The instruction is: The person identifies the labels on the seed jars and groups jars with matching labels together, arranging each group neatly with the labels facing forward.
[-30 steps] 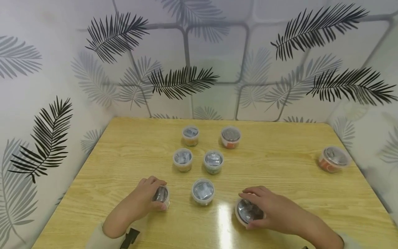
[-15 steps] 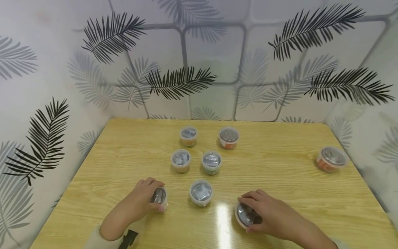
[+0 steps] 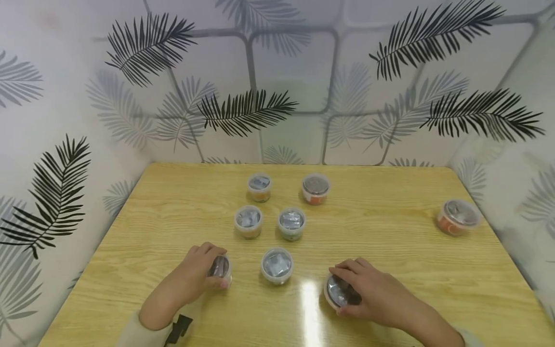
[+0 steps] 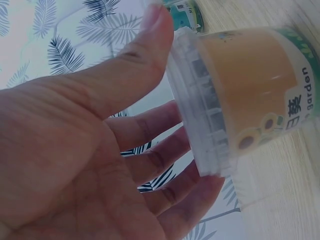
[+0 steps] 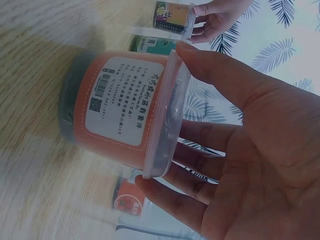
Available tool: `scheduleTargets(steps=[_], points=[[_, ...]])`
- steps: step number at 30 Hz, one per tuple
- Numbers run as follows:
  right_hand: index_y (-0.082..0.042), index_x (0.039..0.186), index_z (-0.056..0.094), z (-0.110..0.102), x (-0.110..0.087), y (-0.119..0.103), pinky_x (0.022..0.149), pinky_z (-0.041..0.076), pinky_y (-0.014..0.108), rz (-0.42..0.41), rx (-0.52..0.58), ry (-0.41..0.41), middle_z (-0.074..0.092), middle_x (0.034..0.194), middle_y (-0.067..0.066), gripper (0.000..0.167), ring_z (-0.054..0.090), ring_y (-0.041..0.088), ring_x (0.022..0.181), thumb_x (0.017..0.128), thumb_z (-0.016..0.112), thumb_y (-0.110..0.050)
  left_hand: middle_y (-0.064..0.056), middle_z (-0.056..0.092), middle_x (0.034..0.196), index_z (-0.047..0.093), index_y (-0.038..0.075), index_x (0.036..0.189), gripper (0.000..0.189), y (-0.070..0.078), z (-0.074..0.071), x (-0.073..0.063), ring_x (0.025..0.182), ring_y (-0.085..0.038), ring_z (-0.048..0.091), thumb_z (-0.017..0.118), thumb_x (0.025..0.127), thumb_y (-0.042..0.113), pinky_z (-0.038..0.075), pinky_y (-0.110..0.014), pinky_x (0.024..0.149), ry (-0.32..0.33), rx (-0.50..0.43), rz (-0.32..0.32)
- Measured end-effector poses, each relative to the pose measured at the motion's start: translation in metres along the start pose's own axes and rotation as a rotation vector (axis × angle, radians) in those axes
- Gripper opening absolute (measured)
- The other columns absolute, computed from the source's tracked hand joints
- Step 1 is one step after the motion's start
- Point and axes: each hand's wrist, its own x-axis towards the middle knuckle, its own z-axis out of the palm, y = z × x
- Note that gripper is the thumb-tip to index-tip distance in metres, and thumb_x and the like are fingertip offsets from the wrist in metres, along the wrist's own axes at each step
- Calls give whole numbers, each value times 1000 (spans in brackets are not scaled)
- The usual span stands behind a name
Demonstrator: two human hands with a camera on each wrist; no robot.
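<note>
My left hand (image 3: 192, 272) grips the rim of a small clear plastic tub (image 4: 250, 90) from above, thumb on one side and fingers on the other. Sunflowers and an orange label show on its wall in the left wrist view. My right hand (image 3: 377, 294) holds a larger round tub (image 5: 117, 107) the same way. That one has a reddish-orange band and a white printed label with a barcode. Both tubs are on the table and have silvery packets under their clear lids. Between the hands sits another small tub (image 3: 277, 266), touched by neither.
Beyond the hands on the wooden table (image 3: 173, 202) stand two small tubs, one left (image 3: 248, 221) and one right (image 3: 291, 223). Farther back are a small tub (image 3: 259, 187) and a larger red-labelled tub (image 3: 315, 189). Another red-labelled tub (image 3: 458, 217) sits near the right edge. A leaf-patterned backdrop (image 3: 286, 72) encloses the table.
The whole head view has shifted slightly, so everything appears a little farther left. Both hands keep their hold on the same tubs, with no clear movement over the table.
</note>
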Motion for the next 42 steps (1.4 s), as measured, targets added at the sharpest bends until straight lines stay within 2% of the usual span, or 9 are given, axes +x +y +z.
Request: scheduleTargets(steps=[10, 15, 20, 26, 29, 31, 35, 38, 42], points=[[-9, 129, 54, 4, 1, 4, 74, 51, 35, 71, -2, 37, 51, 121, -1, 75, 48, 17, 106, 77, 63, -61, -6, 50, 120, 50, 4, 129, 66, 0, 1, 0, 113, -28, 42, 75, 75, 30, 41, -44, 92, -5, -12, 0], [-8, 126, 57, 2, 8, 14, 71, 50, 31, 98, 2, 78, 52, 115, -3, 71, 47, 14, 100, 76, 67, -58, -7, 49, 120, 49, 4, 130, 66, -2, -2, 2, 111, -27, 42, 74, 76, 31, 42, -43, 90, -8, -5, 11], [-8, 124, 58, -8, 10, 25, 71, 49, 31, 150, 76, 85, 53, 115, 0, 70, 48, 15, 98, 73, 72, -54, -8, 48, 121, 47, 3, 132, 66, -1, -3, 5, 112, -28, 41, 73, 78, 30, 43, -43, 91, -18, 19, 36], [-7, 127, 55, -17, 9, 33, 73, 49, 31, 171, 180, 71, 52, 116, 3, 74, 49, 18, 98, 77, 64, -61, -10, 45, 130, 45, 4, 134, 72, -1, -1, 4, 118, -30, 38, 72, 77, 37, 41, -45, 94, -40, 34, 20], [-8, 129, 54, -23, 10, 32, 75, 48, 34, 172, 217, 77, 52, 116, 3, 74, 49, 19, 99, 77, 64, -60, -12, 40, 135, 42, 4, 137, 76, -1, -1, 1, 122, -32, 35, 73, 76, 38, 40, -47, 95, -28, 44, 18], [-9, 129, 53, -26, 12, 32, 75, 48, 35, 168, 229, 91, 52, 117, 3, 73, 49, 20, 101, 77, 64, -59, -14, 38, 138, 40, 4, 138, 78, 1, -1, -1, 124, -33, 34, 73, 77, 40, 40, -48, 96, 1, 54, 48], [-11, 130, 52, -31, 15, 31, 76, 48, 36, 159, 245, 110, 51, 118, 2, 73, 48, 19, 101, 77, 64, -59, -12, 42, 135, 42, 3, 137, 72, 12, -4, 1, 123, -31, 37, 68, 82, 41, 40, -45, 97, 86, 60, 176], [-12, 131, 51, -35, 18, 28, 79, 49, 37, 158, 310, 111, 50, 119, 0, 71, 49, 18, 103, 78, 65, -57, -9, 45, 133, 44, 4, 135, 64, 22, -3, 6, 122, -25, 40, 66, 86, 38, 41, -41, 97, 134, 39, 253], [-11, 132, 50, -40, 19, 24, 83, 50, 33, 165, 432, 113, 50, 119, -1, 68, 51, 18, 107, 80, 68, -50, -3, 45, 133, 43, 9, 136, 58, 35, 5, 13, 122, -19, 41, 64, 89, 34, 41, -36, 98, 149, 3, 333]])
